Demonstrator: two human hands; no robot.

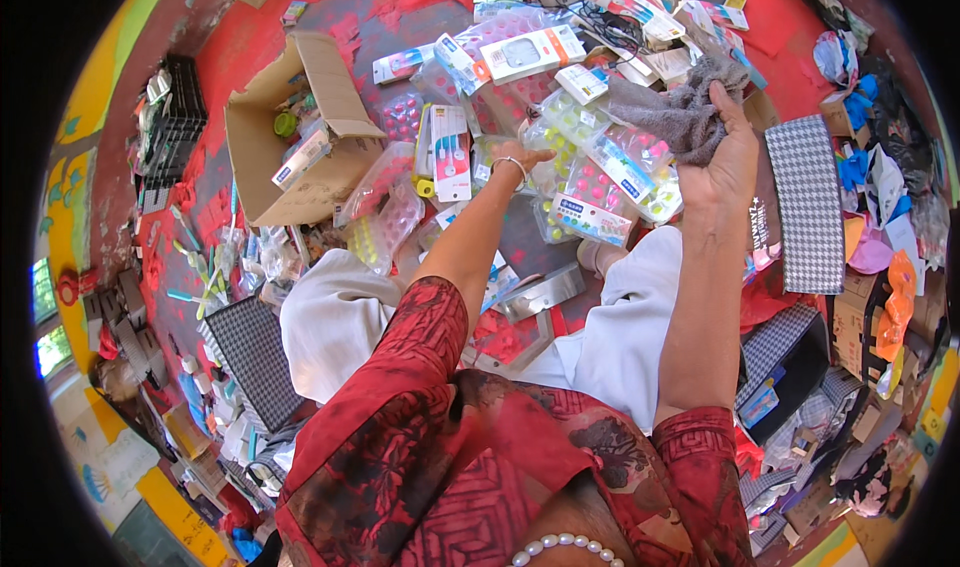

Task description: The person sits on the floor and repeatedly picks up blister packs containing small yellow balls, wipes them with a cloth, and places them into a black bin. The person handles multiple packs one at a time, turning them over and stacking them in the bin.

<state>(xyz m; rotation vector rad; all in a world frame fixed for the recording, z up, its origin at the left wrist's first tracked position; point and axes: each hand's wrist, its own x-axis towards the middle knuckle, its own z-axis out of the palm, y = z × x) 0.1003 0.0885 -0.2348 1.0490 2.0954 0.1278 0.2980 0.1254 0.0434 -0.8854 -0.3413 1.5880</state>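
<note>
My right hand [725, 152] is closed around a crumpled grey cloth [680, 112], raised at the right of the pile. My left hand [518, 155], with a bracelet at the wrist, reaches into the pile's middle. Its thumb points right, away from the other fingers, which are partly lost among the packs; I make out nothing held. Around it lie clear blister packs with pink and yellow-green pieces [590, 182], a white boxed cable pack [450, 154] and a blue-and-white card pack [620, 167]. A larger white box with a window [530, 55] lies farther back.
An open cardboard box [300, 137] with a few packs inside stands at the left. Houndstooth-patterned boxes [806, 205] stand at the right, and another houndstooth panel [255, 362] at the left. Dark cables [610, 22] tangle at the back. A metal bracket [540, 295] lies between my legs.
</note>
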